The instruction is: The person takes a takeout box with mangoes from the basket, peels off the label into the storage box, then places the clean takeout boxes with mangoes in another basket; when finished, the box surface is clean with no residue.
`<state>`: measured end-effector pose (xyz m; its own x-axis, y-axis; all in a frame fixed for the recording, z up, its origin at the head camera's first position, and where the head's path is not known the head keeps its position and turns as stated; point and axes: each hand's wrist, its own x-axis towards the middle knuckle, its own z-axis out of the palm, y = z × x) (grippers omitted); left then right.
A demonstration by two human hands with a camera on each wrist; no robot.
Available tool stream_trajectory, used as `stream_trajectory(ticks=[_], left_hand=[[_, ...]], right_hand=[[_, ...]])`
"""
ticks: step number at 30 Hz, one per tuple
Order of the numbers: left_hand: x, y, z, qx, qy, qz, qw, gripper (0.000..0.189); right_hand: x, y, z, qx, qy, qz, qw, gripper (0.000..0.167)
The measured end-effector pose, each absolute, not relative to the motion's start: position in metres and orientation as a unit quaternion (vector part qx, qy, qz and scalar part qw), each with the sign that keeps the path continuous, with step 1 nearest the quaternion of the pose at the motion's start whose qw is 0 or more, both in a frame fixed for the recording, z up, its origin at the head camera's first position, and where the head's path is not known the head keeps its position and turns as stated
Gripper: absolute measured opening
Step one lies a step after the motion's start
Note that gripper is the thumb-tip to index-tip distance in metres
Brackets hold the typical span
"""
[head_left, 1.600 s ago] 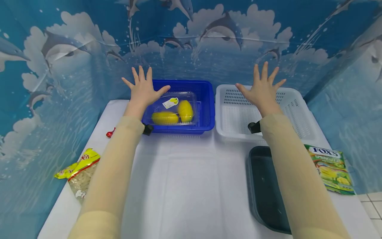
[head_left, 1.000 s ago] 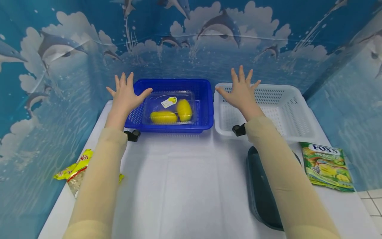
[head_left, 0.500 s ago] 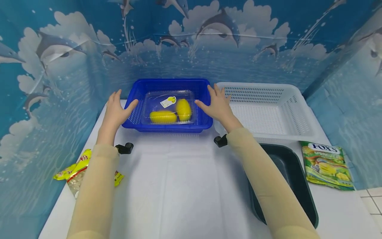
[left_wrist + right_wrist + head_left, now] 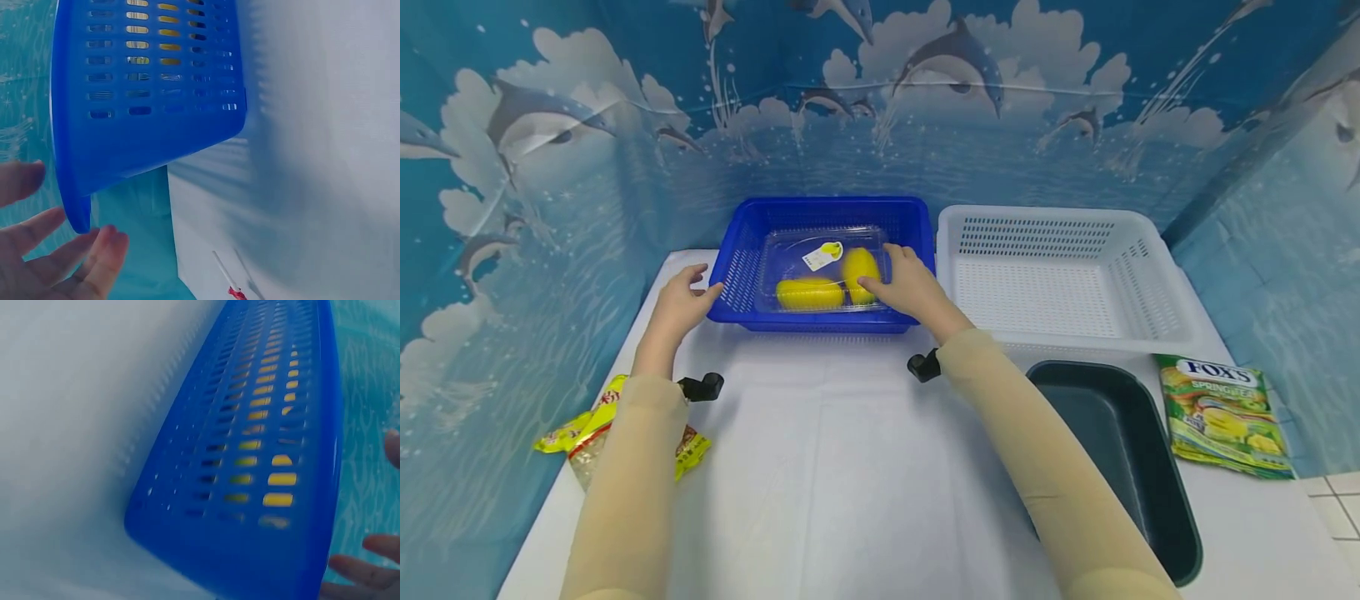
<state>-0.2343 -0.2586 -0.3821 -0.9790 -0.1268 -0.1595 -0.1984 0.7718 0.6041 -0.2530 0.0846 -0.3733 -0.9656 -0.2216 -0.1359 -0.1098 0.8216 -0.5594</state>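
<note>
A blue perforated basket [image 4: 820,323] stands at the back left of the table. Inside it lies a clear plastic box [image 4: 786,262] with a white label, holding two yellow, mango-like fruits [image 4: 810,293]. My left hand [image 4: 679,310] is at the basket's left end, thumb and fingers loosely parted about the rim. In the left wrist view those fingers [image 4: 100,262] are around the rim's corner; firm contact cannot be told. My right hand [image 4: 917,290] reaches over the basket's right side, fingers by the box's right end. The right wrist view shows its fingers [image 4: 365,572] spread beyond the rim.
A white perforated basket [image 4: 1045,292] stands right of the blue one. Under my right forearm is a dark green tray [image 4: 1120,433], with a green Fox's candy bag [image 4: 1221,417] beside it. A yellow-topped food bag [image 4: 598,417] lies partly beneath my left arm. A dolphin-print curtain [image 4: 880,150] hangs behind.
Both hands have come down from raised, spread positions. The left moved left and down to the basket's left rim; the right moved left from over the white basket to the plastic box's right end.
</note>
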Motion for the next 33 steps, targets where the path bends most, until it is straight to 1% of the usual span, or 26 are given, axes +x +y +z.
stream_trajectory(ticks=[6, 12, 15, 22, 28, 33], left_hand=[[-0.233, -0.262, -0.386, -0.082, 0.939, 0.327, 0.069, 0.060], [-0.231, -0.265, -0.385, -0.104, 0.928, 0.345, 0.090, 0.062], [-0.232, -0.266, -0.384, -0.118, 0.925, 0.346, 0.102, 0.063], [-0.236, -0.267, -0.386, -0.122, 0.920, 0.355, 0.116, 0.065], [-0.236, -0.270, -0.386, -0.088, 0.924, 0.351, 0.124, 0.066], [-0.235, -0.274, -0.386, -0.070, 0.924, 0.351, 0.133, 0.067]], right_hand=[[-0.256, 0.076, -0.376, -0.033, 0.932, -0.332, 0.142, 0.088], [-0.259, 0.074, -0.383, 0.022, 0.915, -0.366, 0.170, 0.090], [-0.261, 0.073, -0.387, 0.038, 0.909, -0.378, 0.171, 0.088], [-0.262, 0.071, -0.393, 0.066, 0.908, -0.389, 0.142, 0.083], [-0.264, 0.072, -0.391, 0.085, 0.898, -0.405, 0.152, 0.086], [-0.263, 0.075, -0.384, 0.091, 0.882, -0.434, 0.160, 0.081]])
